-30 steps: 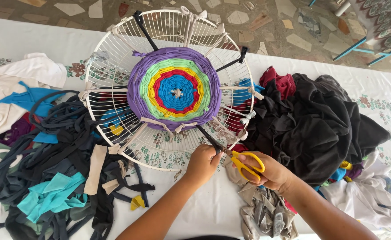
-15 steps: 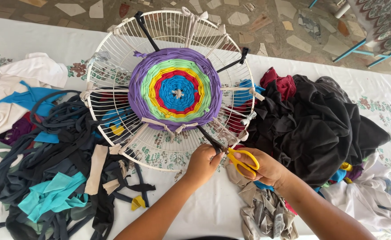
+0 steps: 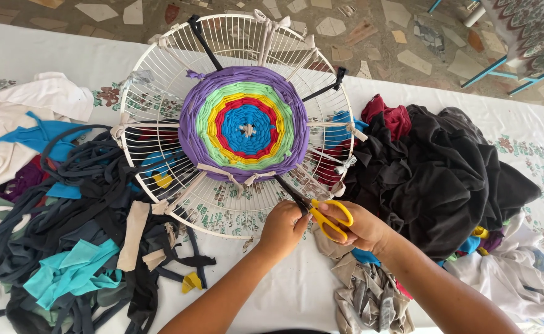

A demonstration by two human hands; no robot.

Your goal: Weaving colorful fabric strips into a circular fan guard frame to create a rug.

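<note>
**Scissors at the rim of a woven round**

The right hand (image 3: 365, 229) grips yellow-handled scissors (image 3: 321, 213), blades angled toward a dark strip (image 3: 287, 188) on the white wire frame (image 3: 161, 93). The left hand (image 3: 282, 227) pinches closed at that strip beside the blades. The frame carries a round rainbow weaving (image 3: 244, 124) and rests on the counter (image 3: 297, 284) between fabric strips (image 3: 74, 210) and a black cloth pile (image 3: 445, 179).

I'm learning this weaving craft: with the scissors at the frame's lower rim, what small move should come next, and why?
Probably close the scissors: the right hand aims the blades at a dark strip that the left hand seems to steady at the wire frame.
</note>
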